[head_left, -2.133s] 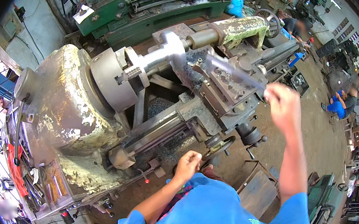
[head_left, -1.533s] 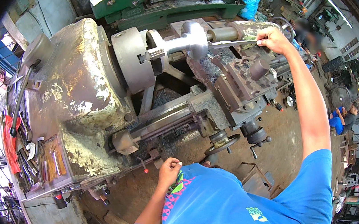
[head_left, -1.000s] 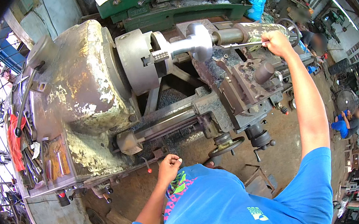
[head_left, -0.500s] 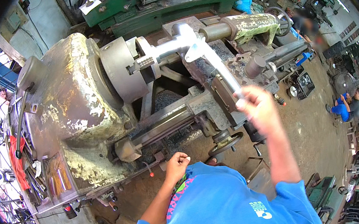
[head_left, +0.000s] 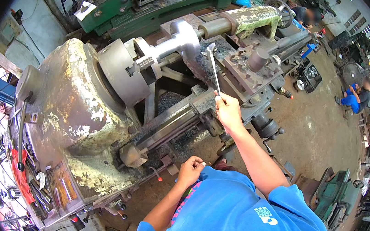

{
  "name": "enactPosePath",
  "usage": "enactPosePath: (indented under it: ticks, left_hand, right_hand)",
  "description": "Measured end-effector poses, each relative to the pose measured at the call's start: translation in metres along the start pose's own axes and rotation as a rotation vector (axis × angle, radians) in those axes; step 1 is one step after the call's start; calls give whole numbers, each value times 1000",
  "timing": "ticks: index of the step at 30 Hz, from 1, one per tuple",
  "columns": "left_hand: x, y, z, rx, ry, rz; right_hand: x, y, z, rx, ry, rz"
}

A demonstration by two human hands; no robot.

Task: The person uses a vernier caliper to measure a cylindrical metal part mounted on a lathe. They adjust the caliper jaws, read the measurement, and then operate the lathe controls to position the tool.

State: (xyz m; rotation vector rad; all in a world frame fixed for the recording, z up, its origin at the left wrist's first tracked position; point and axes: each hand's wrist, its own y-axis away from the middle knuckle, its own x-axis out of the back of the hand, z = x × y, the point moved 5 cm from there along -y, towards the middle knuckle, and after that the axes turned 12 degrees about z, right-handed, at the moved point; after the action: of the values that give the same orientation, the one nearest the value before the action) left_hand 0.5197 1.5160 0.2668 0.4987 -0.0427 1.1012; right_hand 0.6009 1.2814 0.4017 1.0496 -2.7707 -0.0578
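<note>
My right hand (head_left: 228, 110) grips the lower end of a long silver wrench (head_left: 214, 68), its head pointing up and away from me. That head is beside a shiny turned metal workpiece (head_left: 185, 39) but looks apart from it. The workpiece is clamped in the jaws of a large lathe chuck (head_left: 124, 72) on the left, with the tailstock (head_left: 252, 22) at its right end. My left hand (head_left: 191, 170) is in front of my shirt, fingers curled in and nothing visible in them.
Metal chips lie on the lathe bed (head_left: 167, 124). The tool carriage (head_left: 254, 77) stands right of my right hand. Hand tools (head_left: 49, 196) lie at the far left. A green machine (head_left: 159, 15) stands behind. Another person (head_left: 353, 97) sits far right.
My right hand has moved left and slightly up with the wrench, which is now nearly upright and less blurred. My left hand has shifted slightly right. The view has shifted slightly.
</note>
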Motion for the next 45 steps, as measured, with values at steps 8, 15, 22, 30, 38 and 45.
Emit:
enactPosePath:
  ticks: [8, 15, 22, 30, 38, 45]
  left_hand:
    - [6, 14, -15, 24, 43, 33]
    - [14, 14, -24, 24, 84, 48]
    - [11, 6, -25, 16, 88, 5]
    - [8, 3, -18, -12, 84, 29]
    - [13, 6, -26, -16, 62, 32]
    - [9, 5, -31, -1, 83, 18]
  right_hand:
    - [-6, 3, 10, -253, -164, -113]
    - [7, 23, 23, -275, 31, -122]
    - [0, 7, 10, -141, -199, -15]
    - [-14, 4, 22, -331, -247, -146]
    - [-7, 12, 30, -54, -32, -39]
    - [-13, -8, 16, -30, -46, -14]
